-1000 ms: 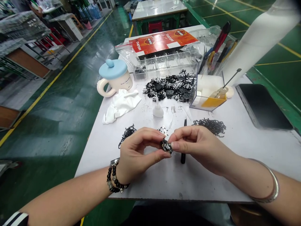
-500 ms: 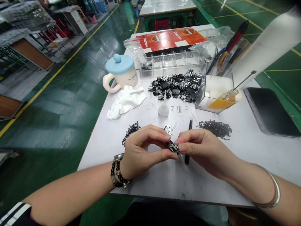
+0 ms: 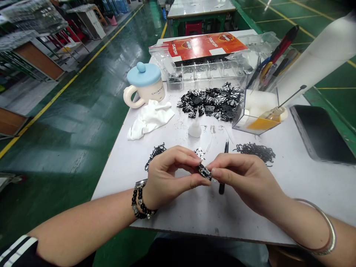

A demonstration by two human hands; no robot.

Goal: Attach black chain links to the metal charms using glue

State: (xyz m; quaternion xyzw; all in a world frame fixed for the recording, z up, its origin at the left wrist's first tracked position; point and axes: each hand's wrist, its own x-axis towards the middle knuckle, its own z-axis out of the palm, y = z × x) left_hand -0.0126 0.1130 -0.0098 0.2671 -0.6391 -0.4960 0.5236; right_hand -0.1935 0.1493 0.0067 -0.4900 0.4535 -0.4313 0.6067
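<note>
Two hands: left hand (image 3: 169,178) and right hand (image 3: 244,181) meet above the white worktop (image 3: 180,218), fingertips almost touching.
Held thing: small black-and-silver metal part (image 3: 205,172), suspended between both hands, clear of the worktop; its fine detail is too small to read.
Left grip: closed, thumb and fingertips pinching the part from its left.
Right grip: closed, thumb and forefinger pinching the part from its right.
Wrists: beaded bracelet (image 3: 140,202) on the left, metal bangle (image 3: 330,233) on the right.
Nearest the part: black tweezers (image 3: 221,188) lie just to its right, partly under the right hand; loose silver pieces (image 3: 199,153) lie just beyond it.
Either side of the part: two tangles of thin black strips (image 3: 155,154) (image 3: 256,152).
Beyond the part: plastic dropper bottle (image 3: 194,128), heap of black and silver parts (image 3: 208,104), compartment tray (image 3: 205,72).
Beyond and left of the part: white cloth (image 3: 148,120), mug with blue lid (image 3: 144,83).
Risk: a slackened pinch could drop the part among similar pieces, where it would be hard to tell apart; a careless right-hand movement could knock the tweezers.
Change from earlier frame: the whole view sits further right; the part remains pinched between the hands.
</note>
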